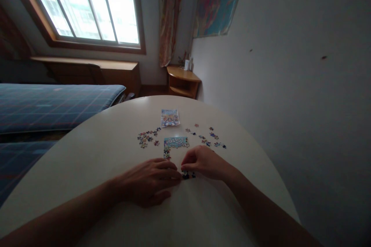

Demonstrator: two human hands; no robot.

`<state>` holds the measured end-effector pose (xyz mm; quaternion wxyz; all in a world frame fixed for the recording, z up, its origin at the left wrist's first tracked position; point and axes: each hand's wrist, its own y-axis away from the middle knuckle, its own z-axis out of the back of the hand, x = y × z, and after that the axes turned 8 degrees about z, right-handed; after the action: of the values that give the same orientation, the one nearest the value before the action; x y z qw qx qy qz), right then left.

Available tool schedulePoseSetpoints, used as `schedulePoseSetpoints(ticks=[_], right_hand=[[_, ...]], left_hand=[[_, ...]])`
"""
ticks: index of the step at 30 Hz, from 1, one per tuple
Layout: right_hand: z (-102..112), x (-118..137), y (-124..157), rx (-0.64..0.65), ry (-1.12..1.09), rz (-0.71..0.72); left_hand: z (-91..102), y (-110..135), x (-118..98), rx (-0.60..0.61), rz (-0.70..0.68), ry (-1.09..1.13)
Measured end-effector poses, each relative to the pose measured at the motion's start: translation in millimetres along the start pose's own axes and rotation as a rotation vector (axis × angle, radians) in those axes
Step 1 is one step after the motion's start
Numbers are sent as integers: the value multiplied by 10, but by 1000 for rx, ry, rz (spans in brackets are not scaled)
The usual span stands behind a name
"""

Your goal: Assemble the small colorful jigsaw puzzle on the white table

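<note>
A partly built jigsaw puzzle [176, 142] lies on the round white table [116, 135], its top edge and left side joined. My left hand [150, 181] rests flat on the table with fingers stretched toward the puzzle's lower edge. My right hand [203, 162] is curled in a pinch over small dark puzzle pieces [188, 175] at the bottom of the puzzle. Loose pieces lie in a pile at the left [145, 137] and scattered at the right [213, 139].
A small printed reference picture [170, 117] lies beyond the puzzle. A bed with a blue plaid cover [52, 104] stands to the left. A wall runs along the right. A wooden corner shelf [182, 81] and a window [87, 4] are behind the table.
</note>
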<state>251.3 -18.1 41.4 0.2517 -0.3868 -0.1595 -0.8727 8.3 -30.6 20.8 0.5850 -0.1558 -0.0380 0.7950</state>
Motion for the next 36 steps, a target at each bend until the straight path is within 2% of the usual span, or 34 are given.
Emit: schedulePoseSetpoints(ticks=[17,31,34,36], right_hand=[[59,34,15,82,93,72],[8,101,25,45,159,26],[105,82,50,43,169,59],[261,33,93,-15,218,49]], left_hand=[[26,-9,-23,-14,-1,10],[20,-10,-28,-3,4,7],[19,-10,-20,1,2,0],[14,-6,-16,-6,-6,-2]])
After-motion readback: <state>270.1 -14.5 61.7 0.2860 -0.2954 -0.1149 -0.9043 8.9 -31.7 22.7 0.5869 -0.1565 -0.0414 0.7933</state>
